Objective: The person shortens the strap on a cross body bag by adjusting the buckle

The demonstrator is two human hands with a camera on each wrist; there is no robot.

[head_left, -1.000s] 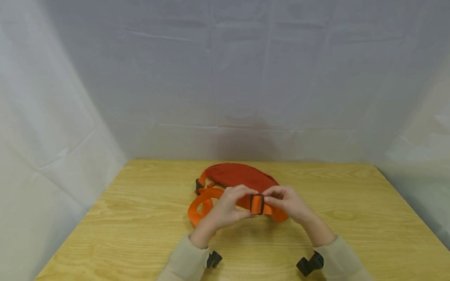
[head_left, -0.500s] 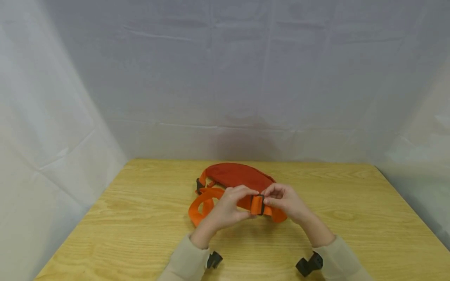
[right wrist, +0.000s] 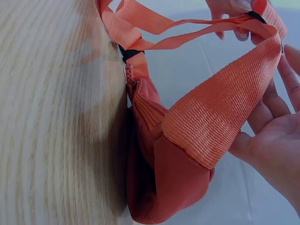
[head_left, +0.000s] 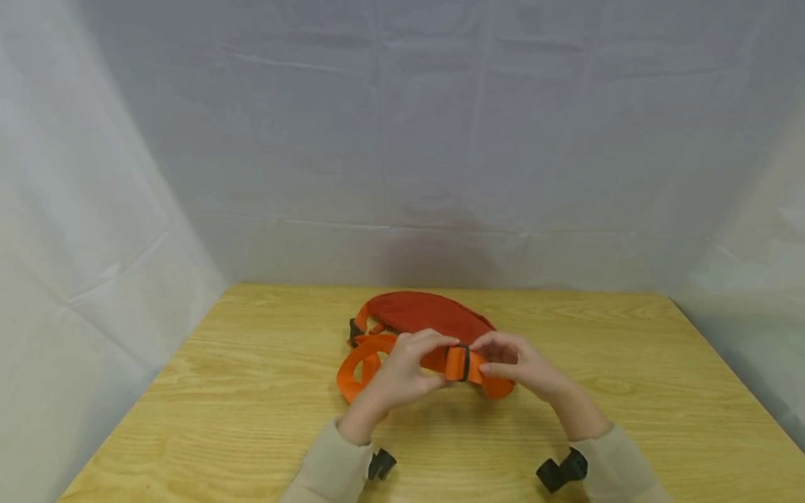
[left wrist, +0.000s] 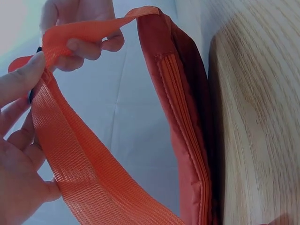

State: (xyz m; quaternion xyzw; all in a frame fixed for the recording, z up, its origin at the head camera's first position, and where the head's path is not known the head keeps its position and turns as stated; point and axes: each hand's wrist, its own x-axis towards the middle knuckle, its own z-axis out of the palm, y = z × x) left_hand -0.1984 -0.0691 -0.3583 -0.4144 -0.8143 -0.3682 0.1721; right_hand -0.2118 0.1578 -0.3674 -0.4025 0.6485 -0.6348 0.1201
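Note:
A red waist bag [head_left: 428, 313] lies on the table with its orange strap [head_left: 348, 374] looped in front. Raised before the bag is a black strap slider [head_left: 466, 364] threaded with orange webbing. My left hand [head_left: 402, 372] pinches the slider and webbing from the left, thumb below and forefinger on top. From the right, my right hand [head_left: 525, 367] holds the strap just beside the slider with thumb and fingertips. The left wrist view shows the right fingers [left wrist: 84, 49] curled at the webbing. The bag's zipper [left wrist: 176, 93] faces the left wrist camera.
A black side-release buckle [head_left: 356, 332] sits at the bag's left end. Under everything is a wooden table [head_left: 220, 419], with white sheeting [head_left: 402, 175] behind and at both sides. A black camera mount is on each wrist.
My right hand has shifted slightly right, its thumb moving off the slider onto the strap. The slider has turned a little and now looks narrower. The left hand has barely moved.

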